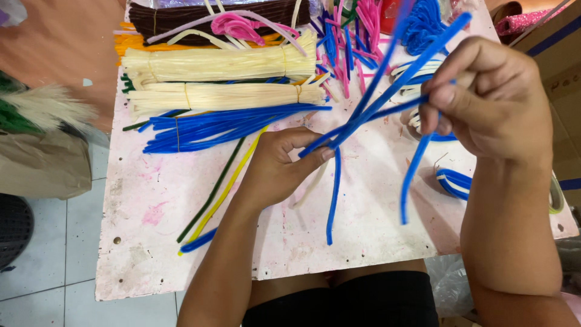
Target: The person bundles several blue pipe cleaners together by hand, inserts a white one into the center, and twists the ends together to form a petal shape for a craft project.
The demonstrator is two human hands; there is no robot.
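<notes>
Several blue pipe cleaners (387, 79) cross in the air above a stained white board (181, 242). My left hand (278, 166) pinches them where they cross, near the middle of the board. My right hand (490, 100), raised at the upper right, grips a bent blue strand whose loose end hangs down towards the board. A cream pipe cleaner (308, 188) runs under my left fingers.
Bundles of cream (218, 63), blue (206, 124), dark brown (181, 18) and pink (236, 25) pipe cleaners lie along the far edge. Loose green and yellow strands (212, 194) cross the board. Blue-and-white coils (454, 181) sit at right. A paper bag (42, 163) stands on the left floor.
</notes>
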